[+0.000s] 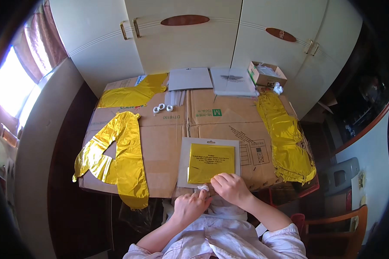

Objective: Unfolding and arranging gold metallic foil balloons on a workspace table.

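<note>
at the far left a curtain (41, 39) hangs beside the bright window (13, 82), above a pale wall (34, 129). flattened cardboard (164, 142) covers the table, and on its left side lies a gold foil (132, 159), creased and bent round a gap, its lower end hanging past the near edge. behind it, near the far left corner, a second foil (134, 93) lies flat. right of that sit small white rolls (161, 106), just beside some clear strips (177, 97), with a grey card (190, 80) at the far edge. near the middle of the near edge is the left hand (190, 207), its back up and its fingers bent, the fingertips at a small white bit (203, 188); whether they pinch it i cannot tell. just above this, a gold packet (212, 162) with dark print on its face lies flat on a pale card (183, 162) that has a slot at its top. the right hand (231, 188), fingers curled together, touches the packet at its lower right part; i cannot tell whether the fingers are clamped on its edge. the two hands are near each other. farther back are clear bags (233, 84), then an open box (268, 80) with a crumpled tissue (278, 88) beside it. along the right side lies a third foil (287, 138), wrinkled, and beyond the table's lower right corner stands a wooden chair (359, 228).
</note>
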